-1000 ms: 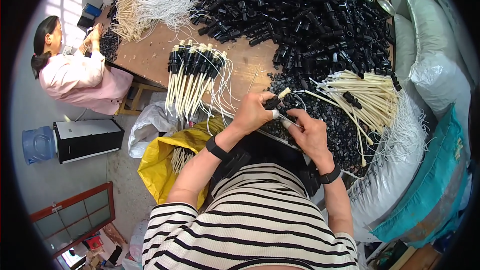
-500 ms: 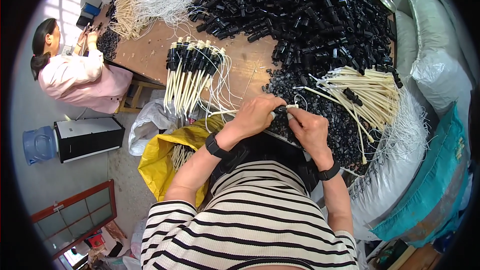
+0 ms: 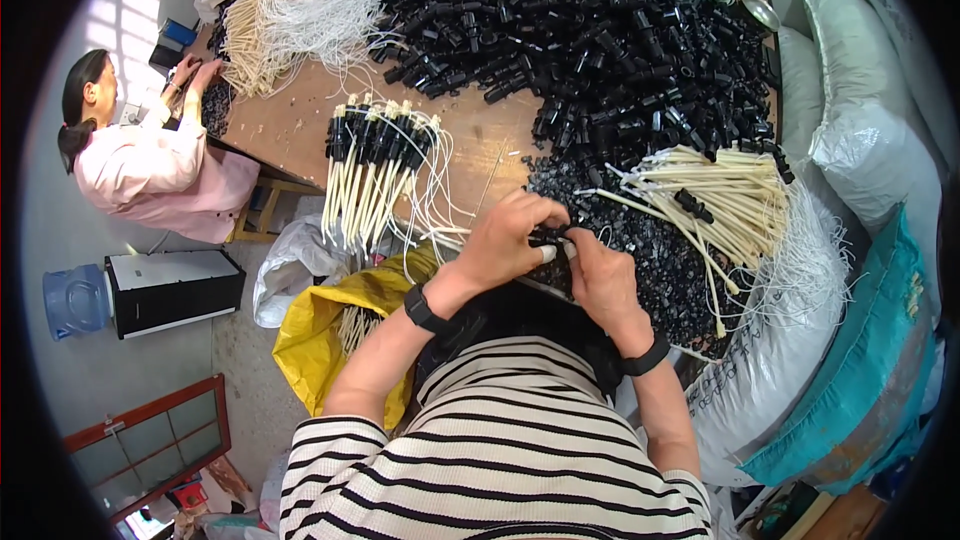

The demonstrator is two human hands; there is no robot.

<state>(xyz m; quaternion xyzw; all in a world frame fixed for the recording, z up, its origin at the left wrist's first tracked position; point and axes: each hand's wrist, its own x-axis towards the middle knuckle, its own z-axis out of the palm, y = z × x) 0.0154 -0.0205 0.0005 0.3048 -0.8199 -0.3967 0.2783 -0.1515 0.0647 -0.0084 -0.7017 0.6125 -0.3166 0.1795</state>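
The tabletop carries rods upper left, black parts upper centre, capped rods centre-left and dark bits centre-right.

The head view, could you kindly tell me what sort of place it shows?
Probably a small assembly workshop: heaped black parts and cream rods lie on a table, with stuffed sacks alongside.

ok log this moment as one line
left hand: holds black fitting; right hand: against it, grip unclear; right side: cream sticks; ahead: heap of black fittings
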